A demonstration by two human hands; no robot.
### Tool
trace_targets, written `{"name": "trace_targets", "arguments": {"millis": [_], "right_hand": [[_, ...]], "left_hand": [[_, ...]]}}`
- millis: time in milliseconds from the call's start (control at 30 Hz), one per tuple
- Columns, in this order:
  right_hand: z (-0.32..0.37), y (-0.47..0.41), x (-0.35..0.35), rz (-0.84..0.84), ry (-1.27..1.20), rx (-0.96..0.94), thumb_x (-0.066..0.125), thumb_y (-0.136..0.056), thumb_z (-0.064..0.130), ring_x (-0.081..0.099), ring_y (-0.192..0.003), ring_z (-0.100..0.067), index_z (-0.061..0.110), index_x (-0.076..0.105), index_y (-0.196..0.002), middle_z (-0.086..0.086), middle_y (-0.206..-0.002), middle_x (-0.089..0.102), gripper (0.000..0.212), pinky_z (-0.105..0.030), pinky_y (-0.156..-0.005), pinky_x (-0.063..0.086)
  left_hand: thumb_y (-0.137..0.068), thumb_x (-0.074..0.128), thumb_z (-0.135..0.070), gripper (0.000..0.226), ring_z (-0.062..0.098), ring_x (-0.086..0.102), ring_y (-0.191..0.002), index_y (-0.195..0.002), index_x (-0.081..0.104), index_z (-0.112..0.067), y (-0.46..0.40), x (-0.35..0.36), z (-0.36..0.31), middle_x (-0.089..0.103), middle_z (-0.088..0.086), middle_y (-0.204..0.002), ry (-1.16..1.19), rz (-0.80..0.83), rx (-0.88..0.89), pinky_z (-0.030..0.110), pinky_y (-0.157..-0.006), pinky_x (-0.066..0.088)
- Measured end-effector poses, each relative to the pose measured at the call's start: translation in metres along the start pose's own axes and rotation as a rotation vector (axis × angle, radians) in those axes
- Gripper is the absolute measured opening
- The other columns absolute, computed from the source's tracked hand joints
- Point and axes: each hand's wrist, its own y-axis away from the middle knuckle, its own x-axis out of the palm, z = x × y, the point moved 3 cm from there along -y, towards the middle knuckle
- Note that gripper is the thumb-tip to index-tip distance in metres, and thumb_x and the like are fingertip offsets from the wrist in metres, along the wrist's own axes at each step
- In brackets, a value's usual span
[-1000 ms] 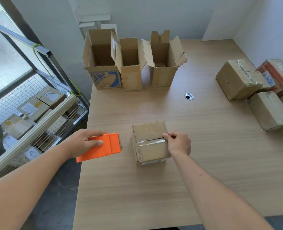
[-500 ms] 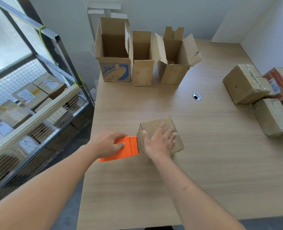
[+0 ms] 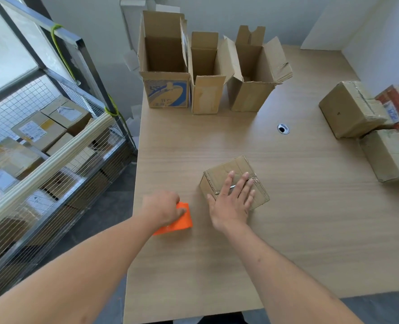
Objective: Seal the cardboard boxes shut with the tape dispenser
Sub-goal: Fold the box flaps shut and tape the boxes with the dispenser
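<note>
A small closed cardboard box (image 3: 229, 170) lies near the middle of the wooden table (image 3: 310, 230), turned at an angle. My right hand (image 3: 233, 199) presses flat on its top with straight, spread fingers. To the left, my left hand (image 3: 163, 208) grips the orange tape dispenser (image 3: 182, 220), which rests on the table near the left edge, apart from the box.
Three open, upright cardboard boxes (image 3: 208, 73) stand in a row at the back of the table. Closed taped boxes (image 3: 352, 108) are piled along the right edge. A cable hole (image 3: 283, 128) sits mid-table. A wire cage cart with parcels (image 3: 42, 136) stands left of the table.
My right hand went from pinching the box's side to pressing flat on its top, and the box turned. My left hand drew the orange dispenser back from the box toward me.
</note>
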Motion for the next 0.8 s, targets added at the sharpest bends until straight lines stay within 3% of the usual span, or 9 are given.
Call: {"name": "trace_targets", "arguments": {"millis": [200, 367, 500, 600, 667, 733, 800], "right_hand": [[-0.007, -0.007, -0.001, -0.111, 0.096, -0.131, 0.040, -0.101, 0.059, -0.016, -0.152, -0.046, 0.011, -0.012, -0.161, -0.030, -0.163, -0.019, 0.093, -0.057, -0.123, -0.006], [-0.020, -0.018, -0.011, -0.049, 0.132, -0.290, 0.049, -0.099, 0.056, -0.019, -0.153, -0.040, 0.019, -0.007, -0.162, -0.020, -0.166, -0.020, 0.093, -0.052, -0.124, -0.009], [-0.019, -0.021, -0.025, 0.048, 0.084, -0.395, 0.065, -0.094, 0.044, -0.023, -0.154, -0.030, 0.029, 0.000, -0.162, -0.007, -0.167, -0.024, 0.095, -0.046, -0.125, -0.009], [-0.023, -0.019, -0.032, 0.076, 0.065, -0.498, 0.075, -0.086, 0.027, -0.019, -0.156, -0.023, 0.032, 0.012, -0.160, 0.001, -0.169, -0.021, 0.097, -0.042, -0.126, -0.005], [-0.027, -0.016, -0.034, 0.123, 0.037, -0.574, 0.077, -0.082, 0.019, -0.016, -0.156, -0.021, 0.032, 0.018, -0.158, 0.004, -0.169, -0.017, 0.098, -0.040, -0.126, -0.005], [-0.034, -0.011, -0.037, 0.175, -0.022, -0.649, 0.076, -0.077, 0.016, -0.013, -0.157, -0.018, 0.031, 0.023, -0.158, 0.006, -0.170, -0.012, 0.097, -0.037, -0.126, -0.006], [-0.041, -0.004, -0.046, 0.248, -0.145, -0.686, 0.073, -0.075, 0.019, -0.008, -0.156, -0.014, 0.027, 0.030, -0.157, 0.007, -0.170, -0.001, 0.092, -0.036, -0.126, -0.006]], "left_hand": [[-0.099, 0.044, -0.061, 0.041, 0.026, 0.064, -0.106, -0.121, 0.062, -0.032, 0.012, -0.014, 0.019, 0.070, -0.003, -0.111, 0.055, -0.223, 0.127, 0.034, -0.069, 0.038], [-0.092, 0.033, -0.075, 0.055, 0.024, 0.070, -0.086, -0.134, 0.052, -0.046, 0.031, -0.037, 0.036, 0.073, -0.008, -0.098, 0.149, -0.393, 0.292, 0.035, -0.068, 0.053], [-0.089, 0.032, -0.079, 0.063, 0.021, 0.066, -0.070, -0.142, 0.047, -0.049, 0.045, -0.052, 0.043, 0.067, -0.010, -0.081, 0.269, -0.470, 0.342, 0.030, -0.059, 0.041], [-0.087, 0.036, -0.081, 0.066, 0.021, 0.054, -0.072, -0.147, 0.037, -0.053, 0.049, -0.054, 0.043, 0.056, -0.015, -0.074, 0.377, -0.476, 0.316, 0.033, -0.067, 0.043], [-0.087, 0.040, -0.079, 0.069, 0.022, 0.042, -0.085, -0.150, 0.033, -0.052, 0.053, -0.053, 0.041, 0.063, -0.014, -0.090, 0.384, -0.516, 0.297, 0.035, -0.081, 0.040], [-0.088, 0.043, -0.073, 0.067, 0.011, 0.033, -0.090, -0.150, 0.030, -0.051, 0.060, -0.055, 0.036, 0.066, -0.014, -0.102, 0.372, -0.563, 0.296, 0.037, -0.090, 0.032], [-0.093, 0.048, -0.062, 0.062, -0.003, 0.036, -0.093, -0.150, 0.030, -0.049, 0.065, -0.055, 0.029, 0.068, -0.012, -0.104, 0.364, -0.583, 0.322, 0.039, -0.097, 0.026]]}}
